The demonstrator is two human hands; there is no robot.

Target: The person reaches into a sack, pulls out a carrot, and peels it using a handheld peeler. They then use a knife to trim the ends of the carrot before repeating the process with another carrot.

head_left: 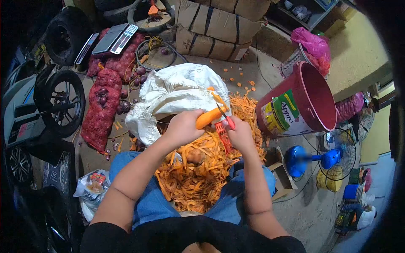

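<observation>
A peeled orange carrot [207, 117] is gripped in my left hand [184, 126], its far end pointing up and to the right. My right hand [241, 135] is closed around the red handle of a knife [230, 122], whose dark blade lies against the carrot. A red slotted plastic piece [223, 137] shows just below the knife, beside my right fingers. Under both hands, a large heap of carrot peelings [190, 181] fills the space between my knees. Just beyond my left hand lies an open white woven sack [177, 90].
A big dark red bucket [295, 101] leans at the right, near a blue fan [297, 161]. Net bags of red onions [101, 109], a scale [122, 39] and a motorbike wheel [63, 103] are left. Strapped bales [215, 31] stand behind; carrot slices [252, 83] lie on the floor.
</observation>
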